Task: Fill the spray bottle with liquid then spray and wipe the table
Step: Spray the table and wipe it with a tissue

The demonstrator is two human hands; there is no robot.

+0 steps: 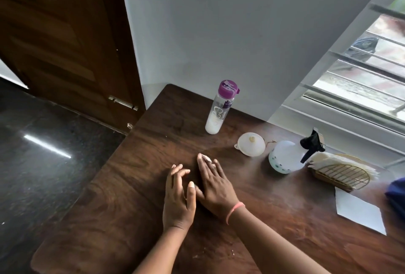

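Note:
A white spray bottle (285,157) with a black trigger head stands on the dark wooden table (131,186), right of my hands. A white funnel (251,144) lies beside it. A clear bottle with a purple cap (220,109) stands further back, a little white liquid in its bottom. My left hand (178,199) and my right hand (215,188) lie flat, palms down, side by side on the table's middle, fingers apart. I see nothing held in either. A white paper sheet (359,210) lies flat at the right.
A gold wire holder with white tissues (341,173) stands right of the spray bottle. A blue object (397,195) shows at the right edge. The wall and a barred window (361,72) bound the table's far side. A wooden door (54,32) and dark floor lie left.

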